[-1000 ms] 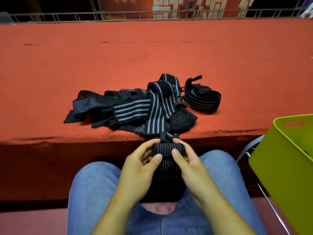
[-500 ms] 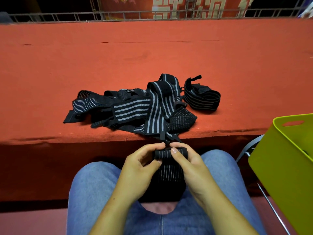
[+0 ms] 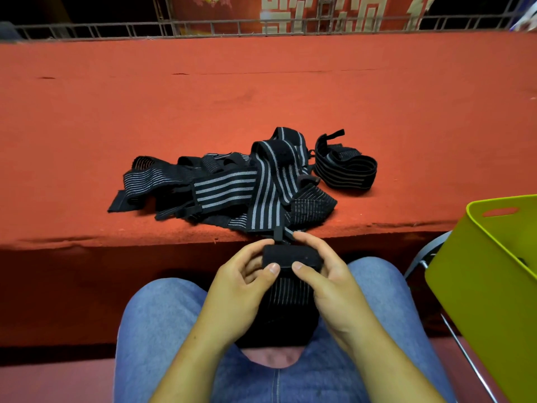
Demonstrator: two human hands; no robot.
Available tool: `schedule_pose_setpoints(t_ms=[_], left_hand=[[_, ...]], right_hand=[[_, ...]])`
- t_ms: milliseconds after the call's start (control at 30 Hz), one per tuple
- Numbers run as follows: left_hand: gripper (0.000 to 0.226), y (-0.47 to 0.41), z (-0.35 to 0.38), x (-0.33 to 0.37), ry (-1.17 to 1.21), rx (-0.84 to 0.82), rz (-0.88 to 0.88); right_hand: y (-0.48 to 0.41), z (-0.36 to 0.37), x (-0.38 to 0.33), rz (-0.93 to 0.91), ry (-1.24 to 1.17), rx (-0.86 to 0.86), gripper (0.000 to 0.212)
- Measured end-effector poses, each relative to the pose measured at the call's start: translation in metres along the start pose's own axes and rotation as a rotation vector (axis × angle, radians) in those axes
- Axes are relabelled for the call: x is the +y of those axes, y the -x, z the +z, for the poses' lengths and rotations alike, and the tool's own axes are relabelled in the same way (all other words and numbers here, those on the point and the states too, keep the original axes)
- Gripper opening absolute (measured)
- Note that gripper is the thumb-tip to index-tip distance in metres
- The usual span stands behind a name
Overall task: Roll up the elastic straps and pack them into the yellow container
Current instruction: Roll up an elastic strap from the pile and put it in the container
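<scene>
**Both hands on the roll, pile waiting on the table**

Starting at the left: the red table [image 3: 145, 112] carries the pile of elastic straps [image 3: 226, 190], black with pale stripes, slumped and crossed over one another near the front edge. They look soft and limp, light stuff that folds wherever it falls.

Moving in, the left hand [image 3: 238, 286] is over the lap, thumb on the near face and fingers curled round the left end of the roll [image 3: 290, 255]. That roll is the strap in work, a short black bundle held just below the table edge. Its loose tail [image 3: 287, 309] hangs down between the knees over the jeans [image 3: 162, 315].

The right hand [image 3: 328, 283] mirrors it, thumb pressed on the near side and fingers wrapped over the right end. Both hands are clamped on it.

My read: stretchy webbing like this wants to spring open, so the hold belongs at both ends of the roll, with the thumbs pinning the outer wrap and the tail kept taut. The dark patch on top may be a fastening, though I cannot tell.

Further right, a looped strap [image 3: 345, 170] sits just beside the pile. At the far right stands the yellow container [image 3: 479, 301], well apart from the hands. Most of its inside is hidden.
</scene>
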State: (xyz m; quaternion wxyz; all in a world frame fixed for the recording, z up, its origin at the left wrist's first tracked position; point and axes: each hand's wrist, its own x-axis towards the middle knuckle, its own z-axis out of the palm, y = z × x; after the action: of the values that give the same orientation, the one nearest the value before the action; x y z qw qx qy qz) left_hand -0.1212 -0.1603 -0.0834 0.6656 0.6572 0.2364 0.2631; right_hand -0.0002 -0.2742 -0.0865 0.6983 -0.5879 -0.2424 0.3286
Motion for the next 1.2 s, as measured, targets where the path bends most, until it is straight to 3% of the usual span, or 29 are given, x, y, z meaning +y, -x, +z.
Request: schedule_pose_setpoints(t_ms=[133, 333, 467, 700, 967, 1200], left_hand=[[0.045, 0.0, -0.001, 0.003, -0.056, 0.03, 0.073], [0.048, 0.001, -0.002, 0.006, -0.095, 0.057, 0.129], [0.049, 0.003, 0.0, 0.007, -0.118, 0.024, 0.152], [0.048, 0.005, -0.003, 0.009, -0.113, -0.032, 0.1], [0.039, 0.004, 0.001, 0.006, 0.1, -0.013, -0.062], [0.043, 0.006, 0.0, 0.008, 0.029, 0.003, 0.007]], right_hand=[[0.0, 0.002, 0.001, 0.054, -0.027, 0.009, 0.048], [0.005, 0.006, 0.002, 0.069, -0.002, -0.016, 0.024], [0.004, 0.009, 0.0, 0.038, 0.04, 0.045, 0.042], [0.001, 0.003, 0.008, 0.004, 0.027, 0.026, 0.031], [0.002, -0.001, 0.005, -0.009, -0.009, -0.049, 0.045], [0.0, -0.002, 0.009, 0.012, 0.032, -0.065, 0.055]])
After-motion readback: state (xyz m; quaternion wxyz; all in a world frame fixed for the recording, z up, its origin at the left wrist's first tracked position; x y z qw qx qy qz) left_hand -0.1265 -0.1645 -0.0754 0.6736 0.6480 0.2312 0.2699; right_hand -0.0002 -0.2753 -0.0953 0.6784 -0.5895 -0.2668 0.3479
